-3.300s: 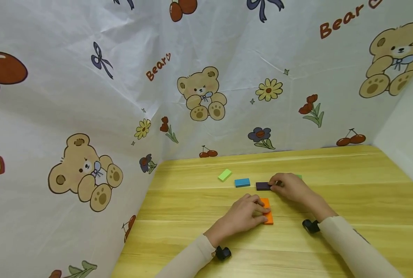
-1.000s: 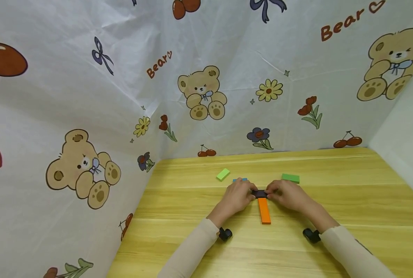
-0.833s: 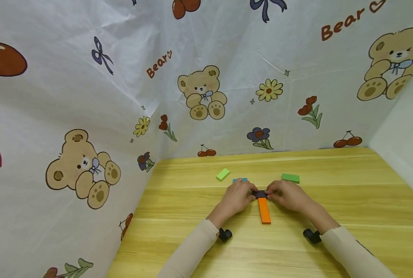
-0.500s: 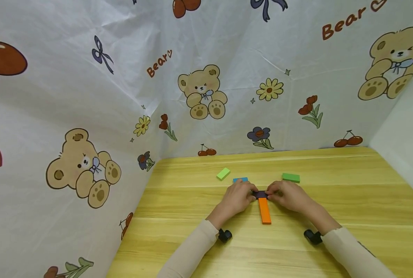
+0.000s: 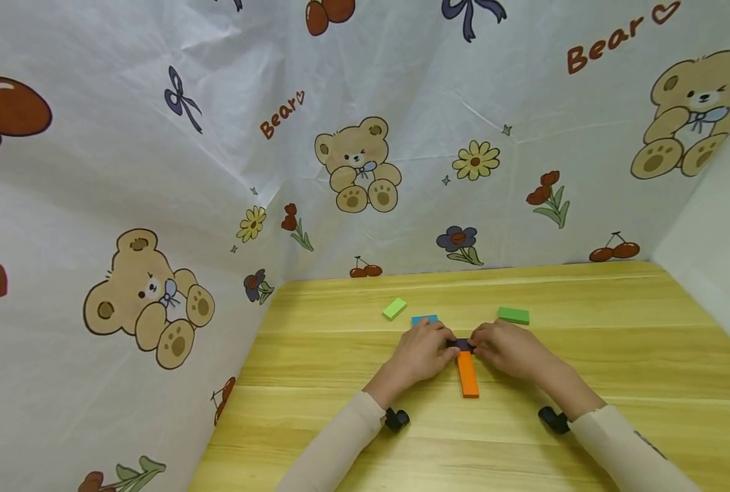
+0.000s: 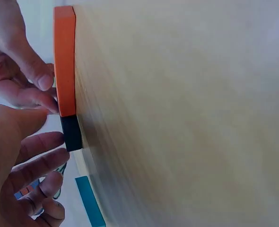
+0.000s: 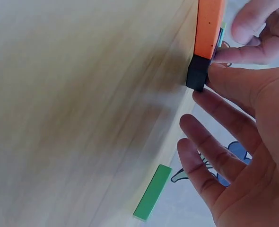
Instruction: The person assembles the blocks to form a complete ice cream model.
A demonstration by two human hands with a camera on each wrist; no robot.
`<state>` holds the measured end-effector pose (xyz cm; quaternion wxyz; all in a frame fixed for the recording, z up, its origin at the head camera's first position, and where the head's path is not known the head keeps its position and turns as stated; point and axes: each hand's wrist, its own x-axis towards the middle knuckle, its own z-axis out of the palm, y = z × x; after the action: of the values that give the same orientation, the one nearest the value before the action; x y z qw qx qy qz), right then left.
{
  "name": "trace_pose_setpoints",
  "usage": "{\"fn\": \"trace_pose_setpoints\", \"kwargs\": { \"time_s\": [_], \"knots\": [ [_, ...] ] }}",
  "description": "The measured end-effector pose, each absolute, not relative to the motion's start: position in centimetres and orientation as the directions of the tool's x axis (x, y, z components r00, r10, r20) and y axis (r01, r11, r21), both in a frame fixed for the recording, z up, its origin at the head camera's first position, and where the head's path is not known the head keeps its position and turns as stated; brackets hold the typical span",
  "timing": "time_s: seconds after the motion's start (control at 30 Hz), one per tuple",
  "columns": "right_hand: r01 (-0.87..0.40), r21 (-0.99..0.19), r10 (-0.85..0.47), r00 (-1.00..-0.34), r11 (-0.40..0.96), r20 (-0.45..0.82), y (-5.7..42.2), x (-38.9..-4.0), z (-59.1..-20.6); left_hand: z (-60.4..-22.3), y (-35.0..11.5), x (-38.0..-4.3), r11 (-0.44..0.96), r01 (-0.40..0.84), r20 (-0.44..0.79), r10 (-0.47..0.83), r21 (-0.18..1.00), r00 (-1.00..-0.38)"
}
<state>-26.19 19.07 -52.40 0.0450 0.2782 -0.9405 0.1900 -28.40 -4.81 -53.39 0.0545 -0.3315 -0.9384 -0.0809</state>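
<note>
Both hands were on one piece. The left hand [image 5: 424, 351] pinched the left end of a black, flat, rectangular, wooden-looking block [image 5: 463, 346]; the right hand [image 5: 512, 350] pinched its right end, thumb and forefinger bent at the block, the other three fingers spread off it in the right wrist view.

Key relation: the black block lay directly between the two sets of fingertips, long axis running from one hand to the other. Neither hand was nearer; each touched an end. An orange, long, flat, wooden-looking block [image 5: 468, 376] lay flat on the person's side of it, long axis nearly square to the black one, its far end appearing to meet the black block's near edge around mid-length, in a T. The left thumb was just beside that join; contact with the orange block could not be told.

Other pieces on the light wood-grain tabletop [image 5: 340, 335]: a blue rectangular block [image 5: 424, 319] just beyond the left knuckles, partly hidden; a lime-green block [image 5: 394, 309] farther out, slanted; a mid-green block [image 5: 514, 315] just beyond the right hand.
</note>
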Motion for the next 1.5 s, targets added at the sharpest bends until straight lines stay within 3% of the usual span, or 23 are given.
{"fn": "trace_pose_setpoints", "kwargs": {
  "time_s": [0.17, 0.4, 0.67, 0.9, 1.17, 1.33, 1.5],
  "knots": [
    [-0.549, -0.332, -0.510, -0.836, 0.767, 0.204, 19.1, -26.3, -52.7, -53.3, -5.0, -26.9, 0.757, 0.652, 0.116, 0.644, 0.045, -0.756],
    [-0.558, -0.338, -0.517, -0.830, 0.758, 0.209, 18.6, -26.2, -52.2, -53.5, -5.6, -24.7, 0.752, 0.655, 0.072, 0.651, 0.077, -0.756],
    [-0.561, -0.361, -0.529, -0.826, 0.745, 0.193, 18.5, -26.5, -52.2, -53.9, -5.8, -24.3, 0.782, 0.620, 0.026, 0.620, 0.071, -0.784],
    [-0.579, -0.449, -0.547, -0.809, 0.680, 0.216, 19.8, -26.9, -52.3, -54.0, -5.6, -24.4, 0.788, 0.613, 0.030, 0.612, 0.066, -0.790],
    [-0.454, -0.500, -0.368, -0.891, 0.738, 0.266, 24.4, -28.5, -52.2, -53.8, -5.0, -24.3, 0.783, 0.621, 0.025, 0.621, 0.036, -0.784],
    [-0.302, -0.530, -0.238, -0.953, 0.792, 0.187, 27.2, -29.4, -52.7, -54.0, -4.8, -24.3, 0.785, 0.619, 0.018, 0.618, 0.033, -0.786],
    [-0.264, -0.533, -0.219, -0.964, 0.804, 0.147, 28.4, -29.9, -53.2, -54.1, -4.8, -24.4, 0.791, 0.612, 0.016, 0.612, 0.027, -0.791]
  ]
}}
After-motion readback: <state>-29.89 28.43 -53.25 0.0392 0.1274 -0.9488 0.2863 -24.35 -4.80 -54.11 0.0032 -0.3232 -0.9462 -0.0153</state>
